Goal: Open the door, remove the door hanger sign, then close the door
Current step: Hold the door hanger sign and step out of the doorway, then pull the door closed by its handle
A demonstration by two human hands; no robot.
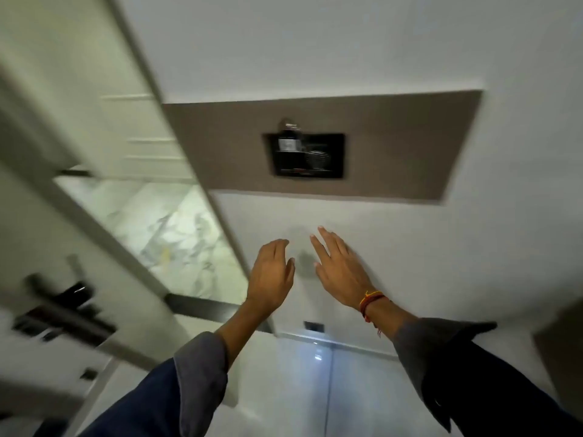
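Note:
The view is tilted and blurred. A white door (34, 222) fills the lower left, with a dark lever handle (63, 313) on it. It stands ajar, and a marble floor (176, 228) shows through the gap. My left hand (271, 275) and my right hand (340, 269) are raised side by side in front of a white wall (410, 241), to the right of the door. Both hands have their fingers spread and hold nothing. A red and orange thread is tied round my right wrist. I cannot make out any door hanger sign.
A brown panel (394, 146) on the wall carries a black switch plate (304, 154). Pale shelves or steps (138, 146) lie beyond the doorway. Glossy white floor tiles (299, 389) lie below my arms, with a small dark socket (314, 327) low on the wall.

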